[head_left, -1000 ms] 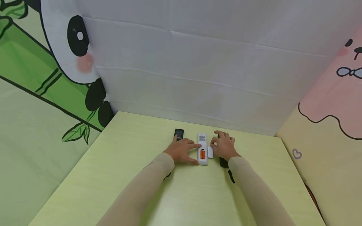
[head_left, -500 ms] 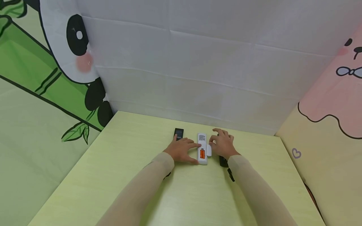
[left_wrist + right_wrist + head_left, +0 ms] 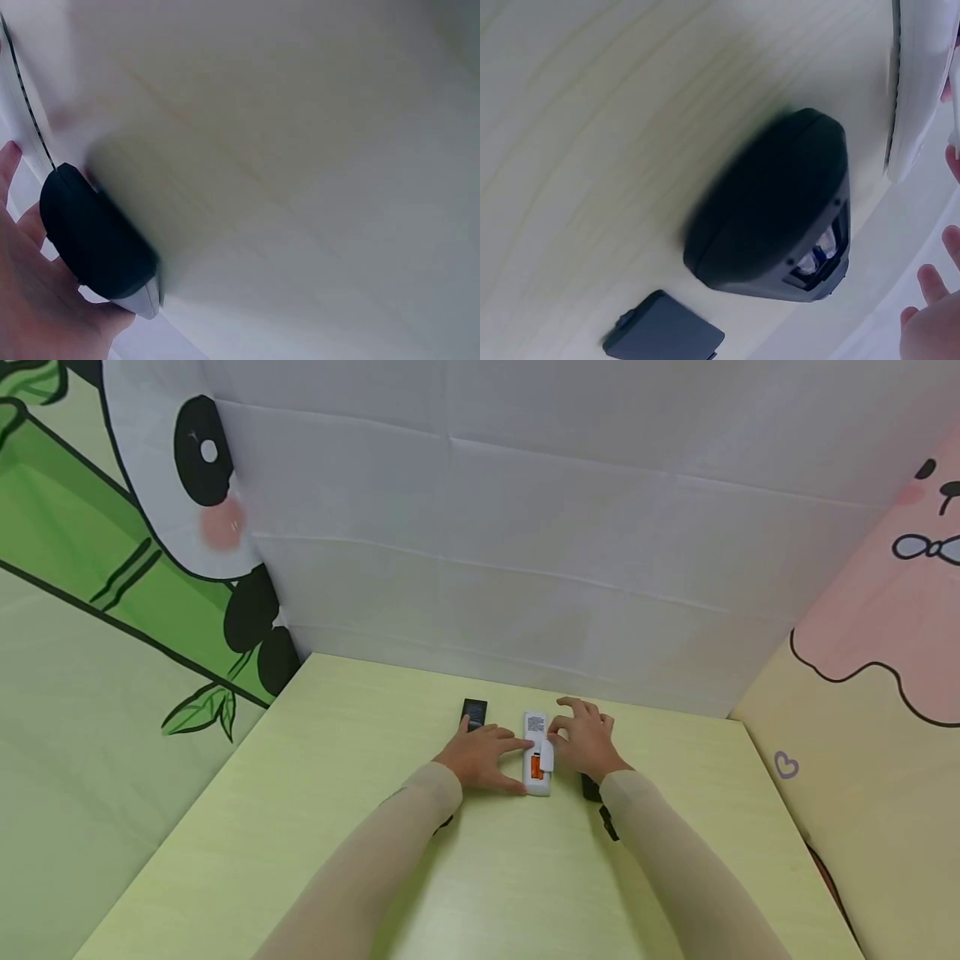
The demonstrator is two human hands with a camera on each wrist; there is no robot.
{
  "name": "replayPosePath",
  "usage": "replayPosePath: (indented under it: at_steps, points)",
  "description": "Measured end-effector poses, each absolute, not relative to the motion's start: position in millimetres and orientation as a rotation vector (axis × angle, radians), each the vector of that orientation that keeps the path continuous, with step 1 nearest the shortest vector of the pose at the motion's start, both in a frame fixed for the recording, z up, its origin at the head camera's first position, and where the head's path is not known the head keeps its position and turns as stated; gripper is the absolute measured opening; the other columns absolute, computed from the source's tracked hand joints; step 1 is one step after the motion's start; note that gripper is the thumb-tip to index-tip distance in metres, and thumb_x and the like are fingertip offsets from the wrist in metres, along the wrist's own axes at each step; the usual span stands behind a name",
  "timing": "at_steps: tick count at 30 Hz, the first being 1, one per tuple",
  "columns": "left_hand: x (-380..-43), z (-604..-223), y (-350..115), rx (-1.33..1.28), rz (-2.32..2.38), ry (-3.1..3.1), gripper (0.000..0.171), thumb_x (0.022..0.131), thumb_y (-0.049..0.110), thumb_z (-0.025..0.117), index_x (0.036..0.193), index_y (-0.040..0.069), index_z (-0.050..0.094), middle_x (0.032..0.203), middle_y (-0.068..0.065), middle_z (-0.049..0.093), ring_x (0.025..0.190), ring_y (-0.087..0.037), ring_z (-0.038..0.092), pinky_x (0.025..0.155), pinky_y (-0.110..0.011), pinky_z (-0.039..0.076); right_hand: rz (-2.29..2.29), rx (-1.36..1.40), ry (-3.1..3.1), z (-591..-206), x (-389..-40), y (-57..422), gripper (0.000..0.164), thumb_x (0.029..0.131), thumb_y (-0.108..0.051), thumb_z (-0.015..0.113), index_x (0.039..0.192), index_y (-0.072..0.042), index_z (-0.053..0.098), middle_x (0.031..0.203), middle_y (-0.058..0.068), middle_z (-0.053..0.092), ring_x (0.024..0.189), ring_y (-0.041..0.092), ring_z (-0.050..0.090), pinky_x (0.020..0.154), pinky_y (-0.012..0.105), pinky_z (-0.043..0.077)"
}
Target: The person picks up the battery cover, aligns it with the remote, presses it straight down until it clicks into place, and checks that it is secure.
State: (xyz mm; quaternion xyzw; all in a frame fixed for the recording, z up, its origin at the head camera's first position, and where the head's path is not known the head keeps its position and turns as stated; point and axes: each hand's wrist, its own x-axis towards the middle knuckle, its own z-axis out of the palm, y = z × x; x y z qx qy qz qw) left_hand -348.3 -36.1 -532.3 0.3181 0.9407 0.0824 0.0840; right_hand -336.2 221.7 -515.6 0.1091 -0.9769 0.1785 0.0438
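A white remote control (image 3: pixel 535 727) lies back side up on the table, orange showing in its battery compartment. My left hand (image 3: pixel 483 762) steadies it, index fingertip on its body and thumb at its lower left edge. My right hand (image 3: pixel 587 743) pinches a small white battery cover (image 3: pixel 547 757), which overlaps the right side of the compartment. Under the right forearm, partly hidden, sits a black device (image 3: pixel 591 787). In the right wrist view this black device (image 3: pixel 772 202) has an open slot with shiny contents.
A black item (image 3: pixel 475 711) lies beyond the left hand and is partly covered by it. A flat dark cover (image 3: pixel 664 330) rests near the black device in the right wrist view. A white cloth wall (image 3: pixel 480 568) rises behind the table.
The right hand has moved left with the white battery cover, from beside the remote control to over part of its compartment. The left hand and remote control have stayed put.
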Motion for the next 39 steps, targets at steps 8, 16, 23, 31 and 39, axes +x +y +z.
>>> replayPosePath:
  at_steps: [8, 16, 23, 31, 39]
  points:
    - [-349.7, -534.1, -35.4, 0.945, 0.246, 2.803, 0.093, 0.094, 0.091, 0.076, 0.176, 0.052, 0.053, 0.182, 0.004, 0.059, 0.177, -0.032, 0.048, 0.145, -0.086, 0.016, 0.587, 0.355, -2.979, -514.8, -333.3, 219.3, 0.013, 0.115, -0.025, 0.078, 0.110, -0.017, 0.087, 0.183, 0.018, 0.049, 0.171, 0.055, 0.039, 0.129, 0.079, 0.032]
    - [-348.9, -534.0, -34.6, 0.934, 0.261, 2.810, 0.093, 0.094, 0.090, 0.078, 0.175, 0.052, 0.055, 0.181, 0.004, 0.060, 0.177, -0.032, 0.049, 0.145, -0.086, 0.015, 0.596, 0.403, -2.965, -517.8, -333.7, 215.7, 0.013, 0.115, -0.026, 0.079, 0.108, -0.017, 0.087, 0.182, 0.017, 0.051, 0.170, 0.054, 0.041, 0.127, 0.077, 0.033]
    - [-348.6, -532.2, -33.8, 0.927, 0.260, 2.807, 0.093, 0.094, 0.089, 0.078, 0.175, 0.051, 0.055, 0.181, 0.004, 0.060, 0.177, -0.032, 0.048, 0.145, -0.086, 0.015, 0.573, 0.418, -2.946, -520.3, -331.7, 212.9, 0.014, 0.115, -0.026, 0.079, 0.105, -0.019, 0.087, 0.180, 0.017, 0.054, 0.169, 0.054, 0.043, 0.124, 0.078, 0.035]
    - [-349.1, -531.5, -34.5, 0.928, 0.269, 2.800, 0.094, 0.094, 0.090, 0.077, 0.175, 0.050, 0.055, 0.182, 0.003, 0.060, 0.177, -0.033, 0.048, 0.145, -0.087, 0.015, 0.579, 0.428, -2.955, -520.4, -328.8, 212.7, 0.014, 0.115, -0.027, 0.078, 0.106, -0.020, 0.087, 0.180, 0.017, 0.054, 0.169, 0.054, 0.043, 0.125, 0.079, 0.035]
    - [-348.3, -529.7, -35.2, 0.935, 0.257, 2.796, 0.094, 0.094, 0.091, 0.076, 0.176, 0.051, 0.053, 0.183, 0.003, 0.059, 0.178, -0.033, 0.047, 0.145, -0.086, 0.015, 0.588, 0.426, -2.988, -519.7, -327.8, 211.4, 0.014, 0.115, -0.027, 0.078, 0.107, -0.020, 0.087, 0.181, 0.017, 0.052, 0.170, 0.053, 0.042, 0.126, 0.078, 0.034]
